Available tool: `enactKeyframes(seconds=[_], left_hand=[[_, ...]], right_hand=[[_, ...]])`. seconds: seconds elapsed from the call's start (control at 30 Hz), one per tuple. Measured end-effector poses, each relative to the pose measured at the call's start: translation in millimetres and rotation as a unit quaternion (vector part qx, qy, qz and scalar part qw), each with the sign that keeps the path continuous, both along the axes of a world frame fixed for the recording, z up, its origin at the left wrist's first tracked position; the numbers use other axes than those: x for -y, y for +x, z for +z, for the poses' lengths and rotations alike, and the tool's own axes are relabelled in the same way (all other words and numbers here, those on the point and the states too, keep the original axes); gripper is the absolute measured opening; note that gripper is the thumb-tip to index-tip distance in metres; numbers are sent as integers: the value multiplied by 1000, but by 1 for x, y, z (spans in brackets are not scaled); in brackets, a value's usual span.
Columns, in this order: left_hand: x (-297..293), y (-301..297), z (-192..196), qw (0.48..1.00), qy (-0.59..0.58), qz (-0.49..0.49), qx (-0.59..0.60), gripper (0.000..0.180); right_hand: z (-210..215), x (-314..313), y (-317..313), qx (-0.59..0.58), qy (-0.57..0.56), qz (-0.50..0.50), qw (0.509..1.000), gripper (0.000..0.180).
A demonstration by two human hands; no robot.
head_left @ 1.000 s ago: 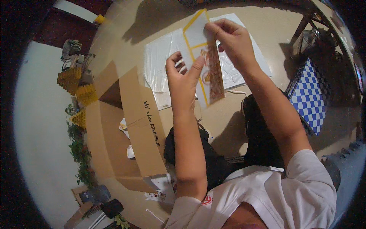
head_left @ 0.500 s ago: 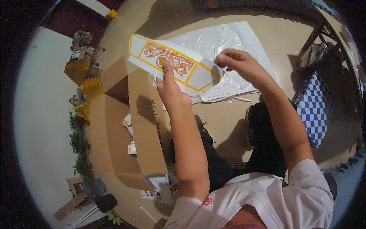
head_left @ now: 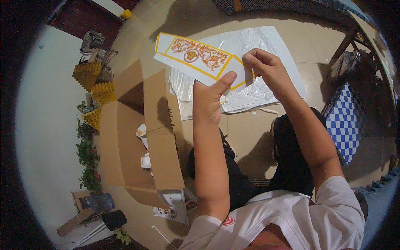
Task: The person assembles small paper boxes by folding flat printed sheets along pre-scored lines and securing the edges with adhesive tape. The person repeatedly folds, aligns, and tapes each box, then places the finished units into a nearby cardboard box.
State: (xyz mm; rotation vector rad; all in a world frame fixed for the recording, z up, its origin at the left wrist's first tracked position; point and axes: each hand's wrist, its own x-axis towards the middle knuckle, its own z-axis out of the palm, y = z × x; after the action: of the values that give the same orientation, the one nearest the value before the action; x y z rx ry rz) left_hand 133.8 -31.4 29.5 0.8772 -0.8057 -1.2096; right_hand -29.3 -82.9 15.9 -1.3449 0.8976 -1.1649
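Observation:
A flat white card piece (head_left: 183,46) with yellow borders and an orange scrollwork print around a round emblem is held up in front of me, slanting down to the right. My left hand (head_left: 208,98) grips it from below, thumb lying on its front near the lower edge and the other fingers hidden behind it. At the right end my right hand (head_left: 268,71) pinches the card between thumb and bent fingers. Beneath both hands a white sheet covered in crinkled clear plastic (head_left: 271,43) lies on the floor.
An open cardboard box (head_left: 162,137) stands left of my legs, with a few white pieces inside. A blue-and-white checked stack (head_left: 345,125) sits at the right by a table frame. Yellow corrugated pieces (head_left: 88,75) and green plants (head_left: 88,175) line the left wall.
The card has shifted right and turned slightly. My left hand has slid toward its right end, and the thumb has left the emblem for the lower edge.

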Motion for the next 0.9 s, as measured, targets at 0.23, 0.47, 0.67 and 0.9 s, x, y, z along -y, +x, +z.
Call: enactKeyframes(seconds=[0.23, 0.47, 0.67, 0.9], left_hand=[[0, -11, 2, 999, -34, 10, 7, 50], [-1, -12, 1, 999, -35, -23, 25, 51], [-1, -15, 2, 996, -46, -61, -37, 48], [4, -11, -2, 997, -41, -33, -48, 45]], right_hand=[[11, -3, -11, 120, 87, 55, 987, 28], [11, -2, -19, 163, 209, 112, 958, 36], [11, -3, -23, 251, 263, 227, 904, 40], [0, -2, -11, 164, 130, 136, 968, 31]])
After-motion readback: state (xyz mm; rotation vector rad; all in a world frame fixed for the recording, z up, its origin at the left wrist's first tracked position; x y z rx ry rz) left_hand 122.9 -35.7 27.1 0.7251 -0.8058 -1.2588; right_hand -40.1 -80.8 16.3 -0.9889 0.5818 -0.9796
